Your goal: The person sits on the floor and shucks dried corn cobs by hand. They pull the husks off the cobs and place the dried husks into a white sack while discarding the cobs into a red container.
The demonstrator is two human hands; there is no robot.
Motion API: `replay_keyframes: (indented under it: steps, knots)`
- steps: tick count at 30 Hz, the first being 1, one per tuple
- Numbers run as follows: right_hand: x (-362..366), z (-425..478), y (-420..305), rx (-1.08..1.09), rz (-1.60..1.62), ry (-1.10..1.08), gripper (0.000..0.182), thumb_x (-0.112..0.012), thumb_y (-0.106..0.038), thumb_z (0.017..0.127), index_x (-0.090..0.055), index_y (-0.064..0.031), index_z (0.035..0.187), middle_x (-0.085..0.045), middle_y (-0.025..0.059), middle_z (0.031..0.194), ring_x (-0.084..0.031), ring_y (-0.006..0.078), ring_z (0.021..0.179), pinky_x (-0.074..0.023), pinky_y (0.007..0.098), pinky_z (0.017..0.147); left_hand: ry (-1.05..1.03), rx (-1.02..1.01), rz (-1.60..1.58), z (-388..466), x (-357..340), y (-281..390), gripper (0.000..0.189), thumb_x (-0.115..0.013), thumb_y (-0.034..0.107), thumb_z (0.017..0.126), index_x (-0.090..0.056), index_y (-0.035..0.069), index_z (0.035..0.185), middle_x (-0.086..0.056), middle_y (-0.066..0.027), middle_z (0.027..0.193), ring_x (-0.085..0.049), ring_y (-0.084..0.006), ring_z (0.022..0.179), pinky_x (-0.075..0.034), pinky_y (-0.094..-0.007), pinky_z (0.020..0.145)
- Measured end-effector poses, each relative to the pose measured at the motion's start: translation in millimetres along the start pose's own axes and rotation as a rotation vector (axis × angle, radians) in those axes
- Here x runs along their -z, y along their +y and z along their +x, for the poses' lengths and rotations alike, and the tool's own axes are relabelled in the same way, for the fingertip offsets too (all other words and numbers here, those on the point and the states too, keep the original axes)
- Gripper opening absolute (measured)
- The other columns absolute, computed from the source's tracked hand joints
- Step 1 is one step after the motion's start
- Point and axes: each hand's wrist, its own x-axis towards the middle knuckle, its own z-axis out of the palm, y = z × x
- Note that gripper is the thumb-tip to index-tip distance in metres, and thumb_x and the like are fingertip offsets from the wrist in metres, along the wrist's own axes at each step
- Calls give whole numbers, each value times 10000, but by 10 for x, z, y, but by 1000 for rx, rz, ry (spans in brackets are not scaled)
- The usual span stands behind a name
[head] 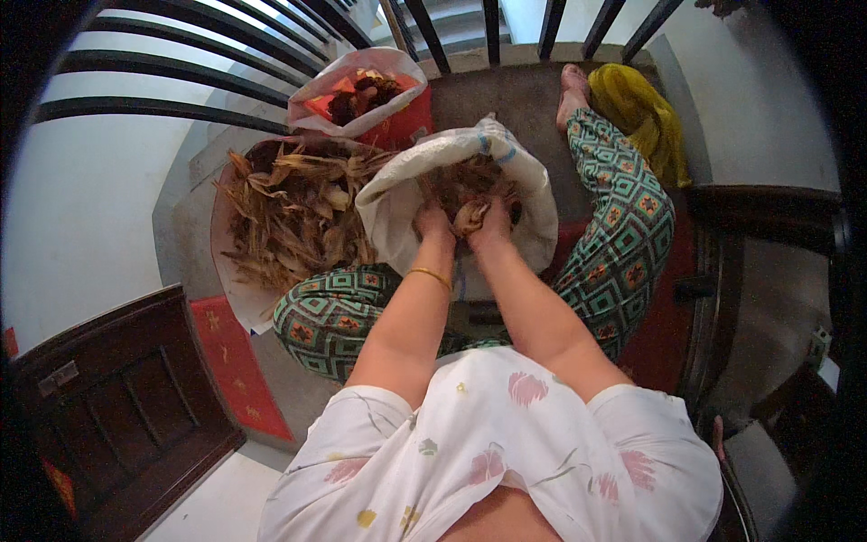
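Both my hands reach down into the mouth of a white woven sack (389,227) standing between my legs. My left hand (433,222) is at the left inside the sack, a yellow bangle (431,274) on its forearm. Close beside it, my right hand (492,220) touches a pale brown dried husk (471,217) that lies between the two hands. The fingers of both hands are mostly hidden, so their grip does not show. Brown dried plant matter (467,176) lies deeper in the sack, in shadow.
A wide open bag at the left holds a heap of dried corn husks (305,217). Behind it stands a red and white bag (406,115) with dark brown pieces inside. Yellow mesh netting (640,108) lies near my right foot. Black railing bars (491,30) border the stairs.
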Motion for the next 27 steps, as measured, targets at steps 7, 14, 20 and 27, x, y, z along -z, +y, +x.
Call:
replay_keyframes:
  steps: [7, 14, 20, 27]
  knots:
    - [123, -74, -384, -81, -277, -194, 189, -353, -203, 851, -372, -92, 700, -324, -16, 556, -318, 109, 470, -280, 254, 419, -226, 17, -1328, -119, -244, 47, 552, -390, 404, 892, -307, 14, 1273, -403, -103, 1252, -406, -259, 1119, -356, -372, 928]
    - [383, -267, -185, 656, -945, -301, 154, -427, -137, 774, -469, -10, 698, -448, 30, 579, -412, 125, 534, -358, 293, 502, -231, 174, -1435, -265, -406, 55, 488, -409, 341, 900, -334, 23, 1263, -432, -94, 1223, -452, -252, 1066, -396, -346, 897]
    - [458, -421, -282, 697, -1032, -368, 174, -438, -135, 772, -509, 20, 803, -502, 50, 668, -451, 140, 622, -392, 311, 561, 33, 136, -1083, -108, -413, -30, 380, -364, 268, 917, -402, 23, 1205, -496, -99, 1135, -512, -233, 967, -446, -324, 805]
    - [133, -46, -381, 25, -834, -308, 367, -547, -201, 806, -487, -2, 1108, -529, 97, 1069, -527, 189, 947, -452, 308, 746, -526, 295, -1009, -109, -9, 126, 309, -361, 202, 907, -463, 3, 1121, -532, -136, 1055, -539, -239, 911, -483, -351, 714]
